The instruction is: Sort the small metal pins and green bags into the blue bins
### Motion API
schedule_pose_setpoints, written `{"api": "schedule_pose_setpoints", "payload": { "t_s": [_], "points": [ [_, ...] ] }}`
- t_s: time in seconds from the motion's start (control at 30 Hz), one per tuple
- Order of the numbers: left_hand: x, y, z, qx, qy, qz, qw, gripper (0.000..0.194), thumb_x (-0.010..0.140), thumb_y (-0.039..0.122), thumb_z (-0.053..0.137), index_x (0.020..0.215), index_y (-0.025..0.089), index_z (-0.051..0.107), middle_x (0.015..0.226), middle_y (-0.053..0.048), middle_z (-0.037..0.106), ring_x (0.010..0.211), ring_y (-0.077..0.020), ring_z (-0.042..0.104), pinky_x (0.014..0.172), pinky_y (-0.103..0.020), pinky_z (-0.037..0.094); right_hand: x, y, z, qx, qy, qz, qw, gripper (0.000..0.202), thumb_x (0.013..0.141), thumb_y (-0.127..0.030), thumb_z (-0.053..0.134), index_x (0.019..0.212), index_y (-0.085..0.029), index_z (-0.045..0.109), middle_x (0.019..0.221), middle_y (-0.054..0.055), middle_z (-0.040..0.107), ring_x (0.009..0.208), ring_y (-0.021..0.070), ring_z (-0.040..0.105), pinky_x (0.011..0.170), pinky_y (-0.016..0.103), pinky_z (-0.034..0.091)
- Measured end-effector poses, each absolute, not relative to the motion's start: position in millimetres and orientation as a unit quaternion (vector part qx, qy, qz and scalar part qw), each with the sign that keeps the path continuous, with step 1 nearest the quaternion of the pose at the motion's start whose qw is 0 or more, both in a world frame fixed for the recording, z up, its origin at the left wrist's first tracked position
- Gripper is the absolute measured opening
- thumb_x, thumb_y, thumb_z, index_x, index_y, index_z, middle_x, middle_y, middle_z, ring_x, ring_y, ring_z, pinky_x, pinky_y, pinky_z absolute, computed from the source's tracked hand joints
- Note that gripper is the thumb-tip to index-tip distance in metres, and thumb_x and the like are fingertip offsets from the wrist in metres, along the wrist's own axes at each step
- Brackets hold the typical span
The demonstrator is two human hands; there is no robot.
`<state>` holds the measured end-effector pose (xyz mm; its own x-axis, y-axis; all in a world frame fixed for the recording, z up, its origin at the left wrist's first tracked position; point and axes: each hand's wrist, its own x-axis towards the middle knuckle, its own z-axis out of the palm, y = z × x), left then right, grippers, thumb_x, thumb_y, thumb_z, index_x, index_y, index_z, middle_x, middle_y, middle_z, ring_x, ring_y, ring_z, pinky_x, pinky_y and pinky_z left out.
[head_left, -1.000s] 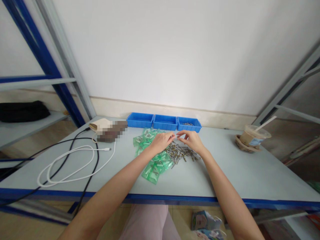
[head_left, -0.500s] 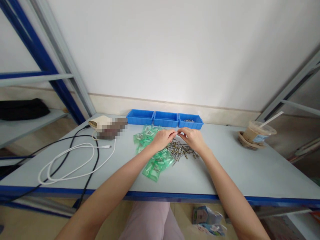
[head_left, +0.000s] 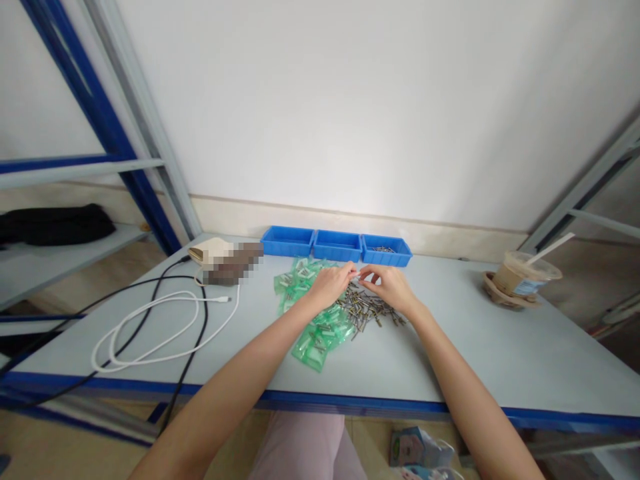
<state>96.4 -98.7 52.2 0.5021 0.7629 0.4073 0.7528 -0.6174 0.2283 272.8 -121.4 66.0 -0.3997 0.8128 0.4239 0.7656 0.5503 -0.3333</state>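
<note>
My left hand (head_left: 331,285) is closed in a pinch above the green plastic bags (head_left: 313,343), and a small pale thing too tiny to name shows at its fingertips. Facing it, my right hand (head_left: 389,285) has its fingers curled together at the tips, almost touching the left ones; what they grip is hidden. Below both hands lies a loose pile of small metal pins or screws (head_left: 373,312), silvery with some brassy parts. The green bags hold similar small metal and white pieces.
Three blue bins (head_left: 337,248) line the wall; the right one holds some metal pieces. A white cable (head_left: 150,363), black cables (head_left: 205,303) and a beige pouch (head_left: 210,249) lie left. A plastic cup (head_left: 520,275) with a straw stands in a cardboard holder at right.
The view has shifted slightly, so everything sits a little lower and to the right. My fingertips have parted slightly, with the small pale thing still between my hands.
</note>
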Motion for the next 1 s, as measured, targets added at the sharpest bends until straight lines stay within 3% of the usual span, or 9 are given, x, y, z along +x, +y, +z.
{"api": "schedule_pose_setpoints", "payload": {
  "t_s": [0.27,0.47,0.63,0.87,1.0],
  "points": [
    [94.4,-97.3,49.9,0.873,0.396,0.274,0.08,0.021,0.09,0.033,0.041,0.089,0.02,0.057,0.057,0.003,0.058,0.057,-0.0131,0.056,0.055,-0.02,0.034,272.3,-116.5,59.8,-0.44,-0.837,0.067,0.317,0.013,0.078,-0.018,0.053,0.088,-0.019,0.062,0.083,0.002,0.065,0.064,0.0114,0.055,0.063,0.022,0.039],
    [92.5,-96.2,50.2,0.861,0.392,0.295,0.137,0.029,0.09,0.03,0.039,0.073,0.018,0.059,0.055,0.003,0.058,0.055,-0.0123,0.054,0.058,-0.02,0.034,272.9,-115.5,57.9,-0.425,-0.846,0.057,0.317,0.014,0.084,-0.027,0.05,0.086,-0.019,0.062,0.081,0.003,0.064,0.067,0.0128,0.054,0.063,0.023,0.039],
    [94.0,-94.7,48.8,0.858,0.368,0.316,0.168,0.026,0.09,0.032,0.04,0.078,0.018,0.059,0.055,0.004,0.058,0.054,-0.0112,0.054,0.057,-0.02,0.034,273.4,-116.9,58.7,-0.452,-0.844,0.015,0.289,0.019,0.087,-0.03,0.046,0.087,-0.019,0.061,0.082,0.004,0.064,0.071,0.0144,0.055,0.064,0.024,0.038],
    [95.9,-92.4,45.2,0.836,0.369,0.318,0.253,0.038,0.09,0.035,0.034,0.067,0.015,0.057,0.051,0.003,0.057,0.045,-0.0097,0.05,0.053,-0.02,0.035,268.4,-121.7,62.3,-0.472,-0.842,-0.025,0.262,0.019,0.083,-0.028,0.053,0.1,-0.022,0.058,0.089,0.001,0.067,0.068,0.0137,0.058,0.063,0.023,0.036],
    [96.4,-94.9,45.9,0.842,0.363,0.313,0.248,0.035,0.09,0.034,0.034,0.074,0.016,0.059,0.052,0.003,0.058,0.049,-0.0105,0.052,0.055,-0.02,0.034,268.6,-123.5,66.6,-0.501,-0.829,-0.041,0.246,0.018,0.084,-0.028,0.051,0.095,-0.023,0.063,0.088,0.001,0.068,0.07,0.0141,0.059,0.062,0.023,0.036]
  ]
}}
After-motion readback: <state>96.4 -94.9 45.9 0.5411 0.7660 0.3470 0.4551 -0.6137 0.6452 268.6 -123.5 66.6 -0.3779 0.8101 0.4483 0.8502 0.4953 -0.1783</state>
